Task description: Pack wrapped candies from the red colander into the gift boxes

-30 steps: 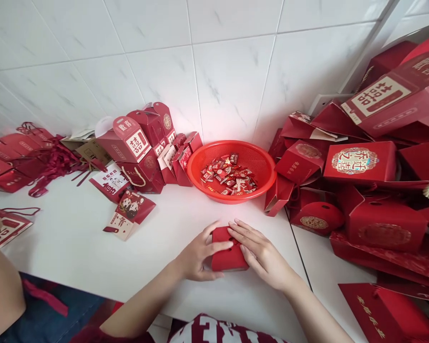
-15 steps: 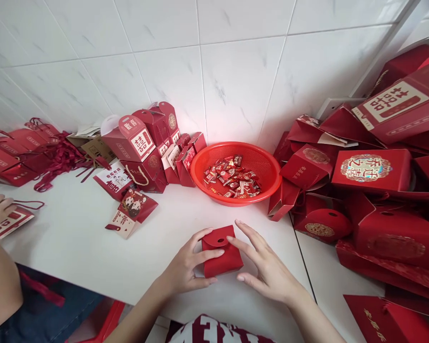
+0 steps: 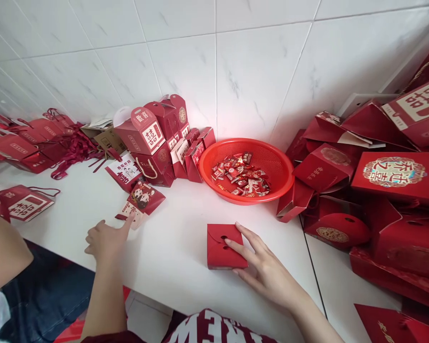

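Observation:
A small red gift box (image 3: 223, 259) with two dark holes in its top flaps sits on the white table (image 3: 178, 257). My right hand (image 3: 262, 264) touches its right side with fingers stretched apart, one fingertip on the top near the holes, the thumb by the near right corner. My left hand (image 3: 109, 240) is off to the left over the table, fingers loosely apart and nothing visible in it. Its thumb points at a folded paper carton with cartoon figures (image 3: 143, 195), and I cannot tell whether they touch.
A red plastic basket (image 3: 214, 186) of wrapped candies (image 3: 241, 174) stands against the tiled wall. Red cartons (image 3: 331, 166) are heaped at right. Finished-looking boxes (image 3: 139, 131), dark red ribbons (image 3: 75, 150) and a handled bag (image 3: 28, 202) lie left, beside another person's arm (image 3: 5, 252).
My left hand has let go of the red gift box and moved left, toward the cartoon carton. The box is turned slightly, and my right hand now touches it. The view has shifted left.

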Demonstrator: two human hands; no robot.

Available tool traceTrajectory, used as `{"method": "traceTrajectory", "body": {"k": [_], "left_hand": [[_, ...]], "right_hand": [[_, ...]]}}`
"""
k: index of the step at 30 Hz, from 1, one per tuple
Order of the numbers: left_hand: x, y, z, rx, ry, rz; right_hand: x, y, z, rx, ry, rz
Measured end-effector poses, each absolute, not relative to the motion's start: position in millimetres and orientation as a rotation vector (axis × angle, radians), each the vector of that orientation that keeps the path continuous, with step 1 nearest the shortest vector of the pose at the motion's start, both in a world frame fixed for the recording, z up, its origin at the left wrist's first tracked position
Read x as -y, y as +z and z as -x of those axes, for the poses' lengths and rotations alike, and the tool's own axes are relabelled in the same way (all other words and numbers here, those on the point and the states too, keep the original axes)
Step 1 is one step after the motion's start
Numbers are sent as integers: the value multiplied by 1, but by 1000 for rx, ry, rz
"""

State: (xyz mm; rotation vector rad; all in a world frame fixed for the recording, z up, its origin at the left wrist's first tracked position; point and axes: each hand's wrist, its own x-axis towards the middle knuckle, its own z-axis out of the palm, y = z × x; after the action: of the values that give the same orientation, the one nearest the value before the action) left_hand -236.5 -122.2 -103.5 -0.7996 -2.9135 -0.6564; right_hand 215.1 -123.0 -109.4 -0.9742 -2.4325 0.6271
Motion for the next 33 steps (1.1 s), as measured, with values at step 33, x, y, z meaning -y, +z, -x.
{"method": "traceTrajectory", "body": {"k": [33], "left_hand": [[143, -100, 191, 2384, -1071, 1621]], "right_hand": [[123, -108, -215, 2436, 616, 1009]]}}
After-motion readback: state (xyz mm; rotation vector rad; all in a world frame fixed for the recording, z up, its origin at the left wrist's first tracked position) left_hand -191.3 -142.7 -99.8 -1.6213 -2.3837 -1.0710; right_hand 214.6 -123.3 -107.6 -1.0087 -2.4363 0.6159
